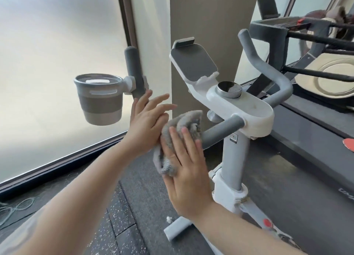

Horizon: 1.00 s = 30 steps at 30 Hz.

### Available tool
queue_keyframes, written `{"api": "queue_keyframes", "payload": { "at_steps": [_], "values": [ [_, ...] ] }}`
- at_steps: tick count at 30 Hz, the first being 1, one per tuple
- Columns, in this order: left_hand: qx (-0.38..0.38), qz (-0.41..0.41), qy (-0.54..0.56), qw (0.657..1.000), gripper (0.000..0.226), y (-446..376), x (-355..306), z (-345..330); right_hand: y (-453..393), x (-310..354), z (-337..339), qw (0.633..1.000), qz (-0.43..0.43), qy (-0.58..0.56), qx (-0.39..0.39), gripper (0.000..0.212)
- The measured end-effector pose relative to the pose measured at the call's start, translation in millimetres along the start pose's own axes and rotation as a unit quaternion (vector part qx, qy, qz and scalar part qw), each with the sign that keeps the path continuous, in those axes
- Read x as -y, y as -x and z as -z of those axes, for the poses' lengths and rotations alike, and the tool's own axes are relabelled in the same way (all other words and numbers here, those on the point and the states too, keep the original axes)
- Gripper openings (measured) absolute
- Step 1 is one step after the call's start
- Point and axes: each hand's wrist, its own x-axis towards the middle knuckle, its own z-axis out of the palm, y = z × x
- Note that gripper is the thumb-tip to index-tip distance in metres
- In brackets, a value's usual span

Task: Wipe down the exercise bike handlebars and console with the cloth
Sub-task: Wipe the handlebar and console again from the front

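Both hands sandwich the grey cloth (178, 140) at frame centre: left hand (147, 124) flat-fingered behind, right hand (187, 168) pressing its front, seemingly wrapping the left handlebar (220, 132) hidden beneath.

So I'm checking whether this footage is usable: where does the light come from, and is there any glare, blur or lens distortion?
Head view: daylight floods in from the frosted window, washed out bright at left; the knob on the console shows a soft reflection; wide-angle bending curves the window frame and stretches the forearms; the hands, left and right, and the cloth are slightly soft, yet readable.
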Motion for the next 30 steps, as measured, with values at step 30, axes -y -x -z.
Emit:
{"api": "queue_keyframes", "payload": {
  "at_steps": [30],
  "values": [
    [0.093,-0.045,-0.095,0.99,0.054,33.8,-25.6,-3.2,-36.5,-159.6,112.4,0.995,-0.013,0.092,-0.032,0.043]
  ]
}}
